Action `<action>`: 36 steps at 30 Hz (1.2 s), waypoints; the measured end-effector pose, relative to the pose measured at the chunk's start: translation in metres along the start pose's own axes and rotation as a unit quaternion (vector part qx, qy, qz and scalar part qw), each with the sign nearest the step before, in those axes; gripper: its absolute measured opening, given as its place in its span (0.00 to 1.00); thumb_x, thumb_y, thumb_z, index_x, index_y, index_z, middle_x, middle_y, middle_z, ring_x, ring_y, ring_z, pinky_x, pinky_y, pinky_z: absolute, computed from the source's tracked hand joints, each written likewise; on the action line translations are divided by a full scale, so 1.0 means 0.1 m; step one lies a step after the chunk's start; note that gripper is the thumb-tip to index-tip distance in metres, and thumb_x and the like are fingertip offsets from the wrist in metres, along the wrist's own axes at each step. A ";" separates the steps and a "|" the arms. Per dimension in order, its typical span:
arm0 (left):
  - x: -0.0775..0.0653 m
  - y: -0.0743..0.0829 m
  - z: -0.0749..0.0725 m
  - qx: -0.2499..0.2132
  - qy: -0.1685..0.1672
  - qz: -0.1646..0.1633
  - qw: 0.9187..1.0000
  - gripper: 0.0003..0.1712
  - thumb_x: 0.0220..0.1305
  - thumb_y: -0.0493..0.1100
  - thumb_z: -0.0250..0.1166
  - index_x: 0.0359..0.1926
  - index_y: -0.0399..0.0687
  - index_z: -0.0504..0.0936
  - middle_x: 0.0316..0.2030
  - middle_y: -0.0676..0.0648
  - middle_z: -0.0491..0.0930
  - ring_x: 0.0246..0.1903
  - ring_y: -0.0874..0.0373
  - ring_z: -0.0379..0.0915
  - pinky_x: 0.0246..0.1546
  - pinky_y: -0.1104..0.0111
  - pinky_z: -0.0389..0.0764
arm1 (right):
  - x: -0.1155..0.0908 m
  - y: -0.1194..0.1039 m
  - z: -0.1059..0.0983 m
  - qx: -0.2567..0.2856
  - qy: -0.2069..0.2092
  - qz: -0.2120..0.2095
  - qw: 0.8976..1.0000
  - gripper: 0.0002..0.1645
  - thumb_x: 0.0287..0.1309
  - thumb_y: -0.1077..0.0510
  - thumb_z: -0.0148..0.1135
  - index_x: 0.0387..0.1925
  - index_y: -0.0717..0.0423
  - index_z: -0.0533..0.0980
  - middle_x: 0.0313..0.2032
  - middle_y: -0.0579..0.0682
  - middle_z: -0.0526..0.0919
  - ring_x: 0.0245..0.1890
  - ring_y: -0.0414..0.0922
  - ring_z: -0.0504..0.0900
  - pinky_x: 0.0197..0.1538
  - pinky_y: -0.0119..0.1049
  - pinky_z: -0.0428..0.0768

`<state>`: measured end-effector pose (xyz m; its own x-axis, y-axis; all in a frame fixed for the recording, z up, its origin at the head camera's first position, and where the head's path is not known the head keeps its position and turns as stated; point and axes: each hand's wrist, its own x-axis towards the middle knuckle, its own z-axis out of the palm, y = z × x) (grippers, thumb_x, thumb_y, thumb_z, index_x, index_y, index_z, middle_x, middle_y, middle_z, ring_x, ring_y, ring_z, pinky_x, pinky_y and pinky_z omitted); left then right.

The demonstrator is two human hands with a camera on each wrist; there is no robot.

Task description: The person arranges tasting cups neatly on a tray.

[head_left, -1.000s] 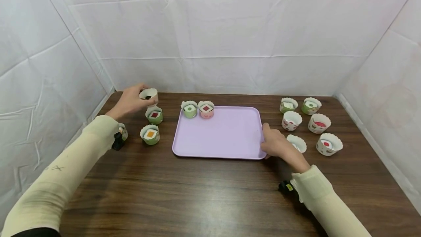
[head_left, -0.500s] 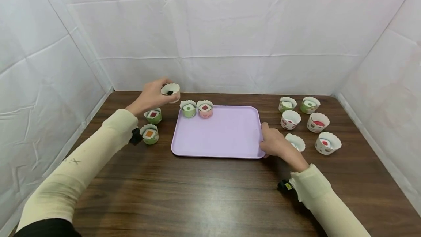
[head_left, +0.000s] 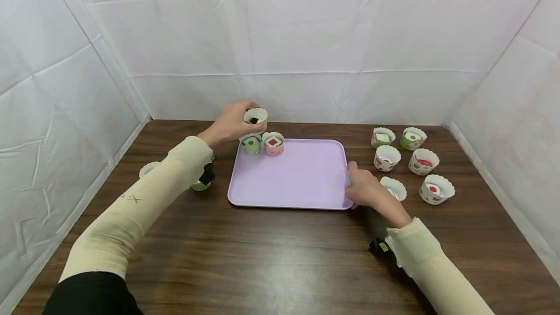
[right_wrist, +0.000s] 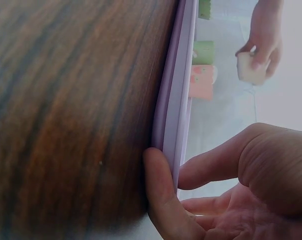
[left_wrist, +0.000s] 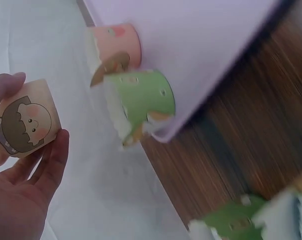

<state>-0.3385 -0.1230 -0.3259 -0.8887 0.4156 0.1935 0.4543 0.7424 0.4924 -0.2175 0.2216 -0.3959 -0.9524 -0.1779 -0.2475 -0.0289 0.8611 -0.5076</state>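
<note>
My left hand (head_left: 232, 121) grips a cream paper baking cup (head_left: 259, 116) by its side, raised above the tray's back-left corner. Printed on this cup is a cartoon face, seen in the left wrist view, and a small black piece shows inside. Just below it, a green cup (head_left: 251, 146) and a pink cup (head_left: 273, 148) stand side by side on the lilac tray (head_left: 293, 183). At the tray's right edge, my right hand (head_left: 367, 188) pinches the rim; thumb and fingers (right_wrist: 161, 175) lie on either side of it in the right wrist view.
Several patterned paper cups, among them a red-spotted one (head_left: 437, 190) and a green one (head_left: 412, 139), stand right of the tray. Left of it, my left forearm partly hides a green cup (head_left: 201, 187) and a white-rimmed one (head_left: 148, 168). White cloth (head_left: 302, 38) walls the brown table.
My left hand has carried the cream cup rightward from above the left-hand cups to over the two cups on the tray. My right hand stays at the tray's edge.
</note>
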 end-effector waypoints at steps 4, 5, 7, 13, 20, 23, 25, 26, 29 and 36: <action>0.08 0.10 0.12 0.000 -0.017 0.012 1.000 0.34 0.55 0.58 0.68 0.59 0.47 0.73 0.54 0.44 0.78 0.52 0.49 0.72 0.52 0.57 0.74 | -0.01 -0.01 0.01 0.001 0.002 -0.003 1.000 0.36 0.52 0.69 0.47 0.64 0.72 0.52 0.49 0.77 0.73 0.17 0.44 0.81 0.20 0.35 0.82; 0.09 0.12 0.14 -0.003 -0.020 0.013 1.000 0.34 0.56 0.58 0.67 0.59 0.47 0.72 0.53 0.45 0.78 0.52 0.49 0.72 0.52 0.57 0.75 | -0.01 -0.01 0.02 0.002 0.004 -0.003 1.000 0.36 0.52 0.69 0.47 0.64 0.71 0.52 0.49 0.76 0.73 0.16 0.44 0.81 0.20 0.35 0.82; 0.12 0.17 0.18 -0.004 -0.022 0.020 1.000 0.33 0.55 0.57 0.68 0.58 0.48 0.73 0.51 0.44 0.79 0.50 0.48 0.73 0.49 0.58 0.75 | -0.01 -0.03 0.02 0.000 0.006 -0.006 1.000 0.35 0.51 0.69 0.47 0.63 0.72 0.53 0.48 0.76 0.74 0.16 0.44 0.81 0.20 0.35 0.82; 0.22 0.32 0.32 -0.008 -0.032 0.027 0.999 0.32 0.55 0.56 0.69 0.57 0.48 0.73 0.47 0.46 0.79 0.45 0.51 0.72 0.44 0.61 0.75 | -0.01 -0.03 0.02 -0.005 0.008 -0.003 1.000 0.30 0.53 0.68 0.47 0.59 0.70 0.56 0.47 0.74 0.74 0.15 0.43 0.81 0.20 0.35 0.82; 0.32 0.43 0.48 0.004 -0.049 0.043 0.998 0.31 0.56 0.54 0.68 0.59 0.49 0.73 0.52 0.44 0.74 0.49 0.51 0.68 0.48 0.60 0.73 | -0.02 -0.03 0.03 -0.001 0.010 -0.003 1.000 0.31 0.53 0.68 0.47 0.60 0.70 0.55 0.49 0.76 0.73 0.15 0.43 0.81 0.20 0.35 0.82; 0.34 0.46 0.55 0.004 -0.059 0.041 0.997 0.31 0.56 0.53 0.67 0.60 0.51 0.73 0.53 0.44 0.70 0.49 0.52 0.65 0.48 0.61 0.72 | -0.03 -0.03 0.03 0.000 0.012 -0.002 1.000 0.30 0.53 0.68 0.47 0.59 0.70 0.56 0.49 0.76 0.73 0.15 0.44 0.81 0.19 0.35 0.82; 0.36 0.49 0.59 0.003 -0.066 0.043 0.997 0.31 0.55 0.52 0.68 0.60 0.52 0.73 0.53 0.44 0.69 0.49 0.53 0.64 0.48 0.62 0.72 | -0.03 -0.03 0.03 -0.002 0.013 -0.003 1.000 0.30 0.52 0.68 0.47 0.58 0.70 0.56 0.49 0.76 0.73 0.15 0.44 0.81 0.19 0.35 0.82; 0.36 0.50 0.61 0.002 -0.068 0.043 0.997 0.31 0.55 0.51 0.68 0.60 0.52 0.72 0.54 0.45 0.69 0.49 0.53 0.64 0.48 0.62 0.72 | -0.03 -0.03 0.03 -0.004 0.014 -0.004 1.000 0.29 0.52 0.68 0.47 0.58 0.70 0.57 0.48 0.75 0.74 0.15 0.44 0.81 0.19 0.34 0.82; 0.38 0.53 0.65 0.016 -0.072 0.046 0.996 0.31 0.54 0.50 0.69 0.60 0.53 0.73 0.57 0.46 0.69 0.52 0.53 0.65 0.50 0.60 0.73 | -0.03 -0.03 0.03 -0.006 0.015 -0.005 1.000 0.29 0.52 0.68 0.48 0.58 0.69 0.57 0.48 0.75 0.74 0.15 0.43 0.80 0.19 0.34 0.81; 0.41 0.53 0.75 0.098 -0.091 0.072 0.988 0.31 0.53 0.53 0.69 0.58 0.52 0.74 0.57 0.48 0.75 0.55 0.53 0.70 0.56 0.58 0.73 | -0.05 -0.04 0.03 -0.003 0.008 -0.002 1.000 0.31 0.53 0.68 0.48 0.60 0.69 0.55 0.49 0.74 0.74 0.16 0.44 0.80 0.19 0.35 0.82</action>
<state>-0.3466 -0.0269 -0.3557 -0.7957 0.5997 0.0847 0.5951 0.7481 0.2937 -0.2117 0.2175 -0.3954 -0.9572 -0.1728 -0.2321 -0.0336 0.8630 -0.5041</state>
